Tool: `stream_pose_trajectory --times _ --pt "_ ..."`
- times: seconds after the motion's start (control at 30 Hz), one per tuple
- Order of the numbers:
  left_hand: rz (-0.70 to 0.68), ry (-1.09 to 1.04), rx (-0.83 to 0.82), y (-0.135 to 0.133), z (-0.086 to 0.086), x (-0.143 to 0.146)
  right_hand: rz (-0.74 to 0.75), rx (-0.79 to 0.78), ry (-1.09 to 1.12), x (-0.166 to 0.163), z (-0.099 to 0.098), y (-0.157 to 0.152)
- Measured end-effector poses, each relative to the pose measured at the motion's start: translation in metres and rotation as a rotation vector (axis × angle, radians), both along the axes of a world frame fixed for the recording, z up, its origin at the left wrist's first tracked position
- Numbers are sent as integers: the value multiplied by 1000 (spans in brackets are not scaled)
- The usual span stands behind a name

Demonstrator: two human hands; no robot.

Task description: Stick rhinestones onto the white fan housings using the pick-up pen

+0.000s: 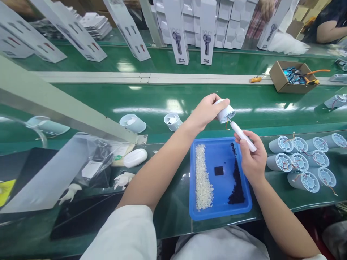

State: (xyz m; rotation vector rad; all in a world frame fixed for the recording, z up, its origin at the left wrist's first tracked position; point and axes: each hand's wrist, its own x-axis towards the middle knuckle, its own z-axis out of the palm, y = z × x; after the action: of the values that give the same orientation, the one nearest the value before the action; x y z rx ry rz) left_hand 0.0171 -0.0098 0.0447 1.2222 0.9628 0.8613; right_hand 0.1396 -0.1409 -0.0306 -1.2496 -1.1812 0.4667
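Observation:
My left hand (207, 110) is closed around a light-blue cylindrical fan housing (225, 112), tilted so its open end faces down and right. A short coloured wire hangs from that end. Between the fingers and thumb of my right hand (252, 155) is a white pen-shaped screwdriver (242, 136). Its thin metal tip reaches the housing's open end; how far in it goes, I cannot tell. Below both hands lies a blue tray (193, 180) with clear small pieces (202, 178) on the left, black small pieces (236, 180) on the right and a dark square (219, 170) between them.
Several similar housings with wires (303, 180) stand at the right. More light-blue shells (132, 123) lie left of my hands. A slanted metal post (67, 104) crosses the left side. A cardboard box (284, 81) holds small parts and pliers. Printed fan boxes (180, 43) stand at the back.

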Motion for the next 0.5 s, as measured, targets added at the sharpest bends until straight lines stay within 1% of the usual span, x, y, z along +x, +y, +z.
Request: stream_pose_trajectory --times 0.2,0.3,0.4,0.5 --pt "-14 12 21 -2 -1 1 -26 -13 -20 0 -1 0" --pt "-5 3 14 0 -1 1 -35 23 -9 -1 1 0" --pt "52 -20 -1 5 0 -2 -60 76 22 -2 5 0" --pt "120 -32 -11 10 3 -7 -15 97 39 -1 7 0"
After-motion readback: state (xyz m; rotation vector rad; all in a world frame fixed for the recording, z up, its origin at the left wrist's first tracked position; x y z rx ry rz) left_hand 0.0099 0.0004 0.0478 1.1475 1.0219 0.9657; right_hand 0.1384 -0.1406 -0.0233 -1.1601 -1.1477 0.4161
